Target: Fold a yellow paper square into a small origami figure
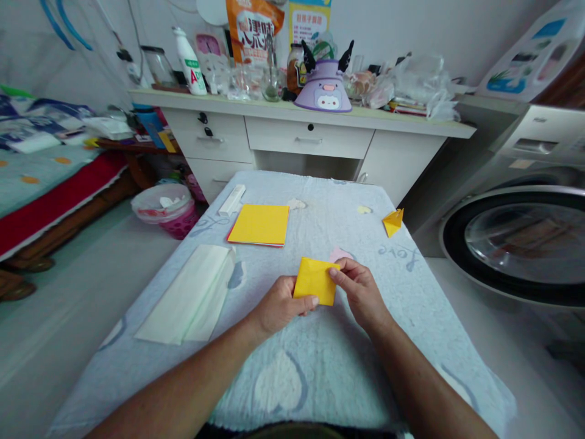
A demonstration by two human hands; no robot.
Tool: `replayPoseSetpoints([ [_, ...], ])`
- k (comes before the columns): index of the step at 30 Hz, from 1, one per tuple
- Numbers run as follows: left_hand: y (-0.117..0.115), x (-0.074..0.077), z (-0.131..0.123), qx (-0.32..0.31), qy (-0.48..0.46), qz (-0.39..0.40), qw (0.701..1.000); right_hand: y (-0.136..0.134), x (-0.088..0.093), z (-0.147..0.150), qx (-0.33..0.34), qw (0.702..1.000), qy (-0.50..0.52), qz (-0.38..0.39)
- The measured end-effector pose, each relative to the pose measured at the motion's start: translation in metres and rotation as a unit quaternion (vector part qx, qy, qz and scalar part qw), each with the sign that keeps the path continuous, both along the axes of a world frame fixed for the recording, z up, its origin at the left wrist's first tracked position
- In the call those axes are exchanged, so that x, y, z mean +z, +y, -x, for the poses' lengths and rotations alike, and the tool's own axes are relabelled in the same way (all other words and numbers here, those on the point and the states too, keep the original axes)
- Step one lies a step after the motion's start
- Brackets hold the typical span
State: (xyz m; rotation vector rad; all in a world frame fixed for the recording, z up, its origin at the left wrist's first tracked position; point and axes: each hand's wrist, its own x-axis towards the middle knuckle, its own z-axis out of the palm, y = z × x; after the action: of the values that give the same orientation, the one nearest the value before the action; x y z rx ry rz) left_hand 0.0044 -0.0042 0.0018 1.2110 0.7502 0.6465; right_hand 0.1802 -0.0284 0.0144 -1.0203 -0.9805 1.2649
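A small folded square of yellow paper (314,280) is held up between both hands over the cloth-covered table. My left hand (286,302) grips its lower left side, thumb lying across the front. At the upper right corner, my right hand (355,281) pinches the paper between thumb and fingers. Beyond them on the left lies a stack of square paper (258,224) with a yellow sheet on top. A folded yellow paper piece (393,222) with pointed corners sits near the table's right edge.
Pale folded sheets (187,296) lie on the table's left side, with a narrow white box (233,200) farther back. Behind the table stands a white desk (311,135) crowded with jars, bags and a purple visor (325,88). A washing machine (516,238) is at right, a pink bin (178,222) at left.
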Motion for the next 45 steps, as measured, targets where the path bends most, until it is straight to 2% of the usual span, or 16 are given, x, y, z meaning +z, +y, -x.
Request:
replayPoseSetpoints([
  [8, 0.000, -0.002, 0.001, -0.006, 0.005, -0.001, 1.000, 0.005, 0.002, -0.015, -0.088, 0.995, -0.005, -0.051],
  [10, 0.001, -0.002, 0.001, 0.015, -0.004, 0.002, 1.000, 0.004, 0.000, -0.013, -0.065, 0.997, 0.001, -0.048],
  [15, 0.002, 0.001, -0.001, 0.050, -0.038, 0.009, 0.998, 0.001, -0.005, 0.003, 0.095, 0.995, 0.026, -0.013],
  [17, 0.001, 0.002, -0.002, 0.059, -0.041, 0.003, 0.997, 0.001, -0.006, 0.008, 0.121, 0.992, 0.027, -0.008],
  [24, 0.005, 0.002, -0.001, 0.088, -0.130, -0.012, 0.988, 0.001, -0.006, 0.007, 0.088, 0.996, -0.003, -0.011],
  [30, 0.006, 0.002, 0.002, 0.065, -0.082, -0.029, 0.994, 0.001, -0.006, 0.009, 0.089, 0.996, -0.013, -0.022],
  [37, 0.002, 0.005, 0.002, 0.075, -0.007, -0.050, 0.996, -0.001, -0.006, 0.010, 0.090, 0.996, 0.010, -0.020],
  [40, 0.001, 0.004, 0.005, 0.043, -0.079, -0.019, 0.996, -0.001, -0.005, 0.007, 0.105, 0.994, 0.023, -0.028],
  [43, 0.002, 0.002, 0.007, -0.003, -0.189, 0.073, 0.979, -0.001, -0.004, 0.001, 0.090, 0.995, 0.009, -0.047],
  [45, 0.003, 0.000, 0.007, -0.010, -0.230, 0.144, 0.963, -0.001, -0.004, -0.003, 0.073, 0.996, -0.003, -0.057],
])
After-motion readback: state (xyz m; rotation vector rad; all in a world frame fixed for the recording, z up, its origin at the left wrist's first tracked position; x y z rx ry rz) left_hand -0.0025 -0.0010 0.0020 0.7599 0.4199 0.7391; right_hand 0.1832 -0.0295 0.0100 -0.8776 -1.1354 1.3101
